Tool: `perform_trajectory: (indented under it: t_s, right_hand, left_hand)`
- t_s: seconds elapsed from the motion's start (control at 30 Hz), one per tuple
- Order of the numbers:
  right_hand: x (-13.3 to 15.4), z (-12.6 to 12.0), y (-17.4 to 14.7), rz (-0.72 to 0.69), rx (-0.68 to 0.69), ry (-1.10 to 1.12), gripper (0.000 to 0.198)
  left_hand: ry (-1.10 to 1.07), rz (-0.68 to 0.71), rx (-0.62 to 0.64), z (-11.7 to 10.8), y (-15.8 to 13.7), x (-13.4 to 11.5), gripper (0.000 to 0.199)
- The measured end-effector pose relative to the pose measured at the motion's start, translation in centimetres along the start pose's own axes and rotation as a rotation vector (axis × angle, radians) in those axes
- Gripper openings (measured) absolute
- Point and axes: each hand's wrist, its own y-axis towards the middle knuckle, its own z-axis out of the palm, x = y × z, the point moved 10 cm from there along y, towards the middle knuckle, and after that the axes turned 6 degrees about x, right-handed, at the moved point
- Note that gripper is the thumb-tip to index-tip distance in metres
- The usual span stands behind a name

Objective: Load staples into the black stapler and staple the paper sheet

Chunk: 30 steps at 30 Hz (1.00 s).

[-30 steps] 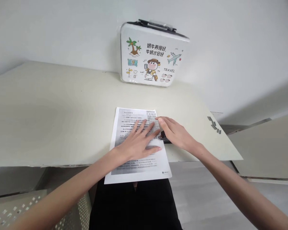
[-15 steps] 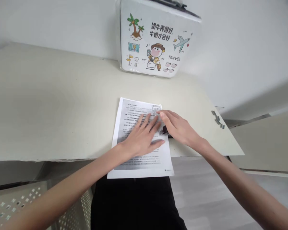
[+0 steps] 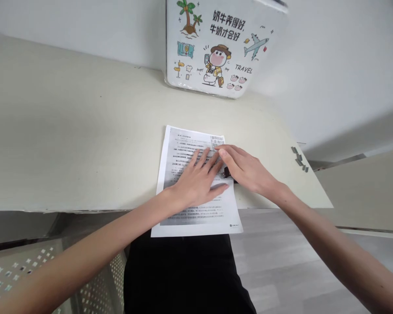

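Note:
A printed sheet of paper [image 3: 196, 220] lies on the table, its lower edge hanging over the front. My left hand [image 3: 196, 181] rests flat on the sheet with the fingers spread. Over the paper's right edge, my right hand [image 3: 249, 170] curves across a small black stapler [image 3: 227, 172], palm down. Most of the stapler is hidden beneath that hand; only its dark front end with a bit of metal shows. The fingertips of both hands nearly meet on the page.
Several grey strips of staples [image 3: 300, 159] lie near the table's right edge. A white case with cartoon prints [image 3: 212, 52] stands at the back by the wall. The pale table [image 3: 68, 139] ends close to my black-clad lap; a perforated chair [image 3: 22, 270] is at lower left.
The view has shifted slightly, so the case sits higher in it. Both hands keep nearly the same places on the sheet and stapler.

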Motion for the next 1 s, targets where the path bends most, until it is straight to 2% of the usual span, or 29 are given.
perform_trajectory:
  t_s: [0.43,0.67,0.87,1.0]
  right_hand:
    - [0.1,0.6,0.4,0.010,0.012,-0.106,0.052]
    - [0.1,1.7,0.8,0.014,0.011,-0.321,0.053]
    - [1.0,2.9,1.2,-0.014,-0.062,-0.524,0.053]
    - [1.4,3.0,1.5,-0.048,-0.070,-0.496,0.053]
  left_hand:
    - [0.011,0.008,-0.031,0.1,0.1,0.1,0.079]
    - [0.039,0.013,-0.064,-0.1,-0.2,0.0,0.077]
    - [0.063,0.014,-0.059,0.0,-0.4,0.0,0.076]
    - [0.053,0.011,-0.044,0.1,-0.3,0.0,0.075]
